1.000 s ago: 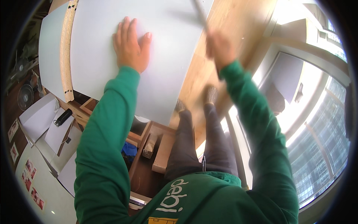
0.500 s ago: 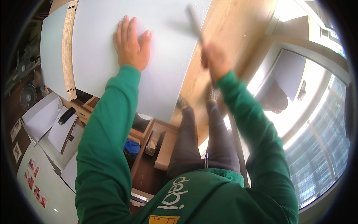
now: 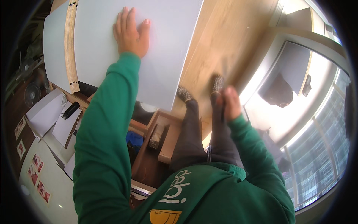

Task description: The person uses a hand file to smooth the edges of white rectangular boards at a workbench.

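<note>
My left hand [image 3: 132, 37] lies flat on a large pale grey board [image 3: 164, 59], palm down, with its fingers stretched out. Away from the board's right edge, my right hand [image 3: 231, 103] is closed around a long, thin, dark tool [image 3: 225, 69]. Motion smears the tool, so its exact kind does not show. It points up past my right foot and touches neither the board nor the floor. Pale strips with raw particleboard-like edges [image 3: 71, 48] stand along the left part of the board.
Below the board is an open brown drawer [image 3: 147, 164] with cardboard boxes [image 3: 164, 145] and a blue item [image 3: 134, 139]. A black bottle [image 3: 71, 110] rests on white panels at left. Wooden floor [image 3: 209, 41] and a bright windowsill [image 3: 257, 93] are at right.
My right hand has come down toward my body with the tool, away from the board's right edge. My left hand stays flat on the board while the whole view shifts slightly.
</note>
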Action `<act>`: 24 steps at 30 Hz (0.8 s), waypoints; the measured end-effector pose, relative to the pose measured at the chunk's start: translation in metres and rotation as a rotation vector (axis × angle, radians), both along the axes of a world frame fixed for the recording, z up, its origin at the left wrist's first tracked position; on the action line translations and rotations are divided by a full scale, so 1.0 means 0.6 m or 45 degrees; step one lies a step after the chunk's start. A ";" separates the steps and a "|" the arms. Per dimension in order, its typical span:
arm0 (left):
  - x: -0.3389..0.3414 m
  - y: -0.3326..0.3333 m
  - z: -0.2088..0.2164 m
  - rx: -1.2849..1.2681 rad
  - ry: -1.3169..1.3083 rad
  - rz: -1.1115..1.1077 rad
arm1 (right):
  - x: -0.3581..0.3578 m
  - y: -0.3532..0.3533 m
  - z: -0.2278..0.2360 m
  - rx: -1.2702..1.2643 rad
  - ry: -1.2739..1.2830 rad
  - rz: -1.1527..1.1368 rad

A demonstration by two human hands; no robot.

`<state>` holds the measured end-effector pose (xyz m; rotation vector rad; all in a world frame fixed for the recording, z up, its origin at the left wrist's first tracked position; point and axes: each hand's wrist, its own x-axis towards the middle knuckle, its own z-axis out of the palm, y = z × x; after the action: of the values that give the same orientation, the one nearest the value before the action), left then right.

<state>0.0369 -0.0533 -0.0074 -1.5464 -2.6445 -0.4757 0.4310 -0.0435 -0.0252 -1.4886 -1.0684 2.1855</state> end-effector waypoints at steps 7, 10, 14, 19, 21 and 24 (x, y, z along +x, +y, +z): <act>0.005 0.006 0.002 0.010 -0.012 0.011 | 0.077 0.062 -0.028 -0.748 -0.289 -0.054; 0.000 -0.001 0.001 -0.023 0.014 0.037 | 0.047 0.048 0.012 -0.797 -0.051 -0.059; 0.003 0.003 0.001 -0.031 0.013 0.054 | 0.056 -0.007 -0.005 -0.693 -0.372 0.029; 0.005 0.003 0.006 -0.031 0.019 0.048 | 0.016 0.028 0.047 -0.581 -0.208 0.022; 0.007 0.006 0.006 -0.028 0.015 0.038 | 0.005 0.050 0.067 -0.610 -0.099 -0.001; 0.004 0.004 0.005 -0.023 0.013 0.024 | -0.009 0.074 0.098 -0.654 0.002 0.028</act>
<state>0.0391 -0.0511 -0.0042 -1.5226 -2.6607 -0.4435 0.4254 0.0009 0.0338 -1.6691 -0.5388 2.6053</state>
